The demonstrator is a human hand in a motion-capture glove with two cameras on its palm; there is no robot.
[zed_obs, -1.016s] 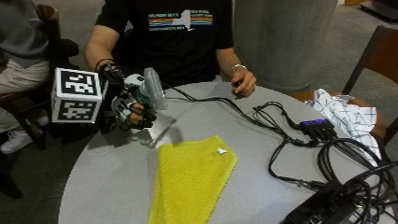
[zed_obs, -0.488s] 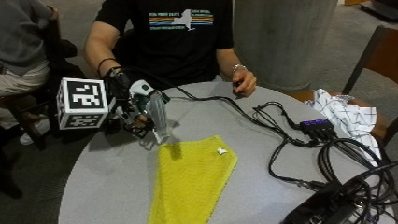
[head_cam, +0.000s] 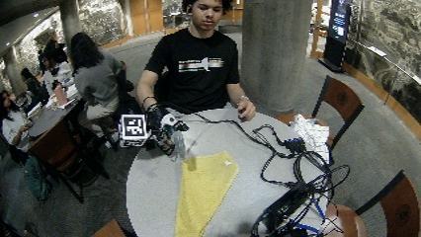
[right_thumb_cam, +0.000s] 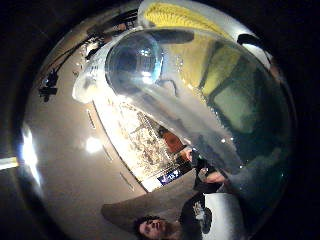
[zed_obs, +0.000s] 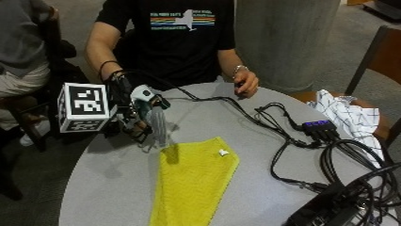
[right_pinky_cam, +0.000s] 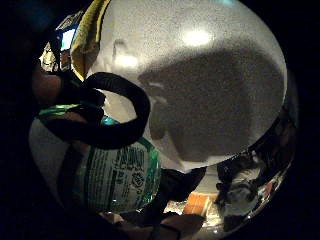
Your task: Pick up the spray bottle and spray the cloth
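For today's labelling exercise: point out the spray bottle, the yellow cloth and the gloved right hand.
spray bottle (zed_obs: 156, 126): outside view, clear body.
yellow cloth (zed_obs: 191, 181): outside view, middle of the fabric.
gloved right hand (zed_obs: 128, 113): outside view, fingers round the bottle.

— How many things are on the counter (zed_obs: 113, 188)?
— One yellow cloth (zed_obs: 191, 183) and one white checked cloth (zed_obs: 348, 117).
— And bottles?
— One spray bottle (zed_obs: 153, 120).
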